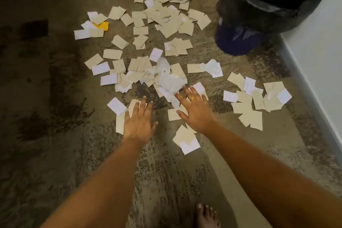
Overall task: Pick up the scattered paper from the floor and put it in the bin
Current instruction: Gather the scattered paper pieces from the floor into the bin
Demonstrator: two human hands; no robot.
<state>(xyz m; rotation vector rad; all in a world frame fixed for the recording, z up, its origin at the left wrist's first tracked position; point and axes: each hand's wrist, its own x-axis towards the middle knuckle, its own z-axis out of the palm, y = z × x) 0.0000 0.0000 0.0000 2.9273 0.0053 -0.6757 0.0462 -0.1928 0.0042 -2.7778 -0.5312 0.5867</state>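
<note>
Mottled carpet (55,135): scattered paper (166,24) beneath and beyond left hand (139,124), right hand (196,111); both spread, empty.

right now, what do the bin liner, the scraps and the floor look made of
Bin liner: thin black plastic, glossy and wrinkled.
Scraps: matte paper, tan and white, flat, straight-edged.
Floor: probably short-pile carpet, mottled and speckled; not certain.

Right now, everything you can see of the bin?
The bin stands upright on the carpet at top right, beside the white wall. Dark blue body, black plastic liner folded over the rim and draped down the sides. Mouth open, inside too dark to read. Its far edge is cropped.
</note>
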